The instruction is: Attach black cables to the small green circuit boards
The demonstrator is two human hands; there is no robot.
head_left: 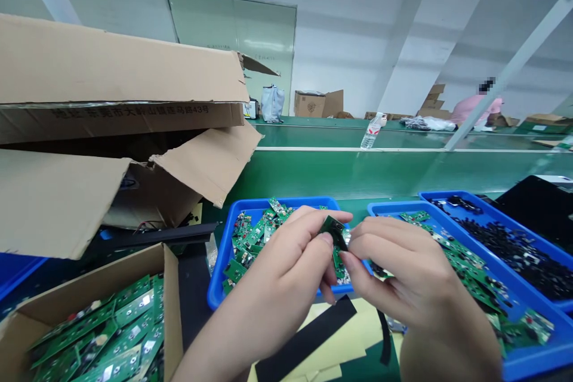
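A small green circuit board [332, 225] with a dark part on its side is raised in front of me, over the near edge of a blue tray [218, 271] of loose boards. My left hand [286, 265] pinches it between thumb and fingers. From the other side, my right hand [405, 265] is closed with thumb and fingertips on the board's right end. Whether those fingertips also grip a separate black piece, I cannot tell. Beneath the hands lie yellow paper sheets [353, 334] and a black strip [308, 340].
Right of my hands, one blue tray [394, 208] holds circuit boards and another tray [474, 196] small black parts. A carton of boards [172, 310] stands at lower left, below a large open cardboard box [120, 65]. Behind are a water bottle [371, 131] and a person in pink [474, 108].
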